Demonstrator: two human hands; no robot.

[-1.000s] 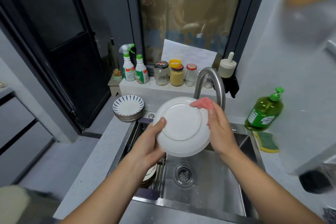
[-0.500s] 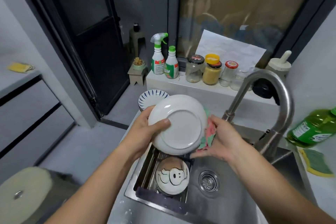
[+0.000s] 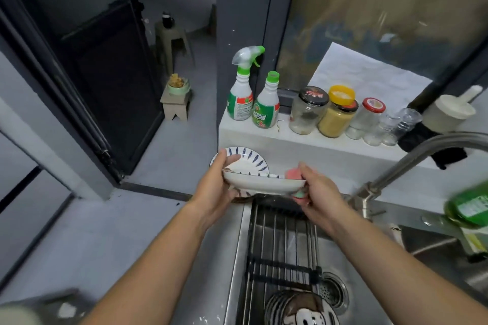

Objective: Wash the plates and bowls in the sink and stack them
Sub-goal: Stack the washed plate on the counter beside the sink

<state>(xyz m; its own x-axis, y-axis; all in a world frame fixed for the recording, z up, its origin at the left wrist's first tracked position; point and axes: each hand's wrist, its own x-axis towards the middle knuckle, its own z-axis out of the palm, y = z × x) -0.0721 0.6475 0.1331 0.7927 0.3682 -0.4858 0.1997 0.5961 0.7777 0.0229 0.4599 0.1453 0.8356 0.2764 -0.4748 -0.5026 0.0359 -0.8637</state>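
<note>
Head view, near to far.

- A patterned plate [image 3: 301,311] lies in the bottom of the sink [image 3: 237,258], just left of the drain [image 3: 335,289].
- A rack [image 3: 282,235] of metal bars spans the sink's left part, above that plate.
- Both forearms reach forward over the counter edge and the rack.
- The left hand [image 3: 214,190] grips the left rim of a white plate [image 3: 261,182], thumb on top and fingers curled beneath.
- The right hand [image 3: 319,192] pinches a pink and green cloth [image 3: 292,174] around the plate's right rim.
- The white plate is held roughly level and seen edge-on, at the sink's far left corner.
- It sits directly in front of a stack of blue-striped plates [image 3: 245,159] on the counter. Contact with the stack cannot be told.
- The faucet [image 3: 422,158] arcs in from the right, and a blurred green soap bottle [image 3: 470,206] stands by it.
- On the ledge [image 3: 290,145] behind stand a spray bottle [image 3: 241,97] and a row of jars [image 3: 307,113].
</note>
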